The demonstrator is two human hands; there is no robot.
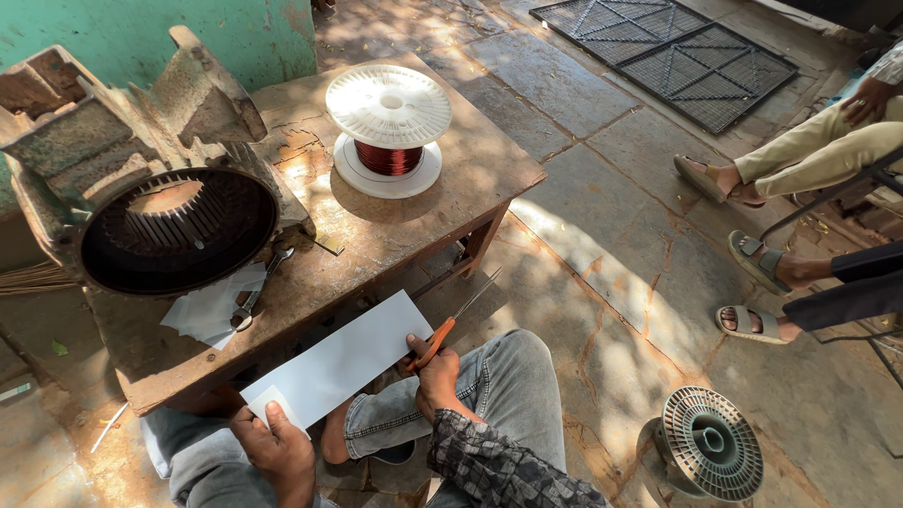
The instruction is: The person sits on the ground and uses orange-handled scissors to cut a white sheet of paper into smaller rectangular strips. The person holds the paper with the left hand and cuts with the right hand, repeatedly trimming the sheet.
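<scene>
Here the person sits low at the near edge of a worn wooden counter (414, 221), knees in grey jeans below it. The left hand (275, 448) is closed on the near left corner of a white sheet (339, 362), thumb on top and fingers under it, so its grip has firm hold of the sheet. The sheet lies tilted, its far right corner reaching up towards the counter's near edge. The right hand (435, 374) is wrapped round the orange handles of a pair of scissors (453, 322), its grip shut on them; the blades stand a little apart and point far and to the right, past the sheet's right edge, and the handles sit just beside that edge.

On the counter's far part stands a white plastic spool (388, 129) wound with copper-coloured wire. At the left sits a large rusty motor housing (141, 179), its round slotted opening facing up. Just near of it lie loose white paper pieces (209, 312) and a metal wrench (259, 293) resting across them.

On the stone floor at the near right sits a grey empty reel (710, 444). At the far right edge, other people's sandalled feet (752, 263) and trouser legs show, well apart from the counter.
</scene>
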